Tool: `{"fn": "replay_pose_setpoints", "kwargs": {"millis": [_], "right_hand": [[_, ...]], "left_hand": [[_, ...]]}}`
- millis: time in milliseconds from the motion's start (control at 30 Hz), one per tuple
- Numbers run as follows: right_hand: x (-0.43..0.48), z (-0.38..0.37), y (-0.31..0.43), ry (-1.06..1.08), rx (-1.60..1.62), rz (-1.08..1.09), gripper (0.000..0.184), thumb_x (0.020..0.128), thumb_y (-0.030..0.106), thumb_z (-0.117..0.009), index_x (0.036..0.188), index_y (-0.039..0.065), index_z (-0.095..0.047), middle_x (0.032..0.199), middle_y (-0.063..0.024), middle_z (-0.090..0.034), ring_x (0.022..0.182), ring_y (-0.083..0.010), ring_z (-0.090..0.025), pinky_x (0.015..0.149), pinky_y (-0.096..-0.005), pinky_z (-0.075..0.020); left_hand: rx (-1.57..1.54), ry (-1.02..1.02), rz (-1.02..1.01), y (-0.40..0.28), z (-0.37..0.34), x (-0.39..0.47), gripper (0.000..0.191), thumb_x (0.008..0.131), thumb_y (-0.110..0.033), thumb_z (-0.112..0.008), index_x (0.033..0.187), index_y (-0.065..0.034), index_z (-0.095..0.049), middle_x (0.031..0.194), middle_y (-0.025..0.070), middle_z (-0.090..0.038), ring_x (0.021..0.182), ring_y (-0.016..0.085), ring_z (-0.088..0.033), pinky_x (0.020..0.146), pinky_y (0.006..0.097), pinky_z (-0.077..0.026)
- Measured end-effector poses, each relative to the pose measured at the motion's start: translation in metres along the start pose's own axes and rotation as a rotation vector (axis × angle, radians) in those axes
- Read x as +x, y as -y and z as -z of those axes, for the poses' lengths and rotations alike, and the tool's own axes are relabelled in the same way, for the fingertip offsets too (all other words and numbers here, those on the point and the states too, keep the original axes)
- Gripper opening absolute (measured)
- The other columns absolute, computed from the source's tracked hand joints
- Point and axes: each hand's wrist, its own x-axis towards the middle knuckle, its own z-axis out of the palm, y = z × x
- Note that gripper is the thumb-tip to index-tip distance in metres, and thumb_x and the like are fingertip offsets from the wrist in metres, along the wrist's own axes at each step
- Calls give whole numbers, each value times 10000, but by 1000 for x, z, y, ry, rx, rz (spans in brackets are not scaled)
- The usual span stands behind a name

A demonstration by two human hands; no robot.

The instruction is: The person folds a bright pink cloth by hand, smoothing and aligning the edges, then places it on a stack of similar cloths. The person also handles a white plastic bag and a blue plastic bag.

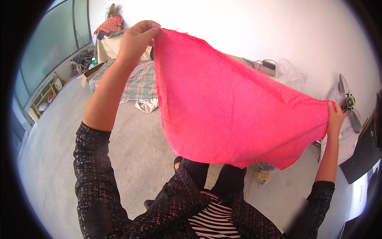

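A bright pink cloth [232, 107] hangs stretched between my two hands in front of me. My left hand [140, 37] pinches its upper left corner between thumb and fingers, high in the view. At the far right and lower down, my right hand [336, 116] grips the other upper corner, where the fabric gathers into folds. The top edge slopes down from left to right, with a few loose threads near the left end. Its lower edge hangs free above my legs, and the cloth hides part of the floor and the things behind it.
Behind the cloth, a plaid cloth [138, 80] covers a low stack beside an open cardboard box [92, 71]. A white rag [147, 105] lies on the concrete floor [140, 143]. A clear plastic bag [264, 176] with yellow grains sits near my feet. Pale sacks [343, 143] stand at the right.
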Motion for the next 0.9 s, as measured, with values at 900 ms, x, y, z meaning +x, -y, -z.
{"fn": "replay_pose_setpoints", "kwargs": {"millis": [900], "right_hand": [[-134, -94, 295, 763, 609, 312, 357, 766, 259, -814, 943, -8, -657, 852, -81, -686, 772, -121, -627, 690, -283, -506]], "left_hand": [[-447, 647, 43, -98, -146, -89, 145, 866, 99, -649, 902, -26, -585, 885, 41, -685, 802, 83, -657, 725, 222, -546]]}}
